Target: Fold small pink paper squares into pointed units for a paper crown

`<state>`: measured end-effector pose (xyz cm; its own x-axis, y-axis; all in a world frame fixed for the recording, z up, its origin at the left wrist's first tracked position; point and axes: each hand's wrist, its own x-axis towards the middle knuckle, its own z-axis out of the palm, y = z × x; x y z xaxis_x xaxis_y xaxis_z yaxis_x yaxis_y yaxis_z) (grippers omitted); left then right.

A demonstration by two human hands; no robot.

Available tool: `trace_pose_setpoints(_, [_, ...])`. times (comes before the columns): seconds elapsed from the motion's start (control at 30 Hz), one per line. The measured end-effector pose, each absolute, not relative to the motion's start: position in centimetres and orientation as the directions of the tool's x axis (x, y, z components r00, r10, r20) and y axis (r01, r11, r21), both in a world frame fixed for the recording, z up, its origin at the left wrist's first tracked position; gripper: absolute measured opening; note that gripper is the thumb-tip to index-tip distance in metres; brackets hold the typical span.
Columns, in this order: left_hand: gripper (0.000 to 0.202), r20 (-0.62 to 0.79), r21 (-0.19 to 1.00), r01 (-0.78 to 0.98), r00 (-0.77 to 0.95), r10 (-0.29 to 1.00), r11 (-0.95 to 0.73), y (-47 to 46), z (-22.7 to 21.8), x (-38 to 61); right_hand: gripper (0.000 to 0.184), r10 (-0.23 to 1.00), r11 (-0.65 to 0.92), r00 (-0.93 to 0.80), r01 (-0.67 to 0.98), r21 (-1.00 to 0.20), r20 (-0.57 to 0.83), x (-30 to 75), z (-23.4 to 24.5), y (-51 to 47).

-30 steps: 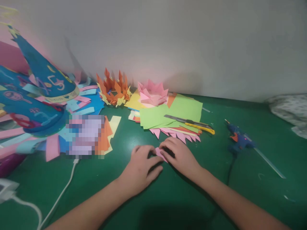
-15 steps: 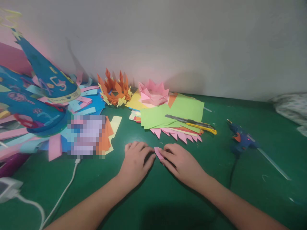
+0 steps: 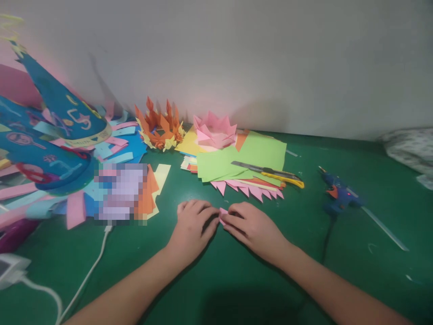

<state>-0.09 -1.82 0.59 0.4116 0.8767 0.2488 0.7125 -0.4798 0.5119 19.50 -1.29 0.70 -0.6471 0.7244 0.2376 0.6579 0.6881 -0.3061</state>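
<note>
Between my two hands is a small folded piece of pink paper (image 3: 223, 214), mostly covered by fingers. My left hand (image 3: 197, 225) pinches its left edge with thumb and forefinger. From the other side my right hand (image 3: 248, 228) grips it, fingers curled over it. Just beyond lie several pink paper triangles (image 3: 256, 192) sticking out from under green paper sheets (image 3: 260, 153). On those sheets rests a yellow box cutter (image 3: 282, 177), its blade pointing left. A pink folded-paper crown (image 3: 215, 132) stands behind them.
An orange and yellow paper crown (image 3: 159, 128) stands at the back. Blue cone hats (image 3: 64, 99) with paper strips fill the left. A blue glue gun (image 3: 341, 196) with a glue stick lies right. A white cable (image 3: 98, 262) crosses the green table (image 3: 162, 298) at left.
My fingers have closed in around the pink paper, so less of it shows. The whole view has shifted slightly; the other things stay in place.
</note>
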Motion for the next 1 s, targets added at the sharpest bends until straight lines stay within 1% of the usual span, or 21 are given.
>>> trace_pose_setpoints(0.23, [0.022,0.273,0.426,0.693,0.514,0.813,-0.581,-1.74,0.89,-0.09,0.025,0.717,0.697,-0.644,0.646,-0.310,0.268,19.52,0.75,-1.27])
trace_pose_setpoints(0.33, [0.022,0.278,0.420,0.670,0.548,0.789,-0.613,-1.72,0.88,-0.06,0.023,0.721,0.692,-0.640,0.648,-0.319,0.264,19.56,0.69,-1.30])
trace_pose_setpoints(0.47, [0.023,0.308,0.430,0.669,0.523,0.795,-0.607,-1.64,0.68,-0.19,0.024,0.713,0.701,-0.649,0.645,-0.304,0.266,19.55,0.59,-1.27])
trace_pose_setpoints(0.67, [0.023,0.307,0.461,0.681,0.479,0.822,-0.569,-1.50,0.78,-0.40,0.027,0.692,0.722,-0.677,0.653,-0.229,0.251,19.56,0.50,-1.24])
trace_pose_setpoints(0.8, [0.022,0.298,0.476,0.685,0.464,0.834,-0.551,-1.49,0.91,-0.35,0.027,0.693,0.721,-0.681,0.656,-0.222,0.236,19.50,0.49,-1.23])
trace_pose_setpoints(0.9, [0.022,0.297,0.462,0.690,0.472,0.830,-0.557,-1.50,0.89,-0.30,0.025,0.689,0.725,-0.682,0.654,-0.215,0.246,19.43,0.50,-1.22])
trace_pose_setpoints(1.0, [0.024,0.292,0.447,0.693,0.485,0.825,-0.566,-1.51,0.86,-0.27,0.023,0.697,0.717,-0.667,0.653,-0.244,0.262,19.48,0.55,-1.20])
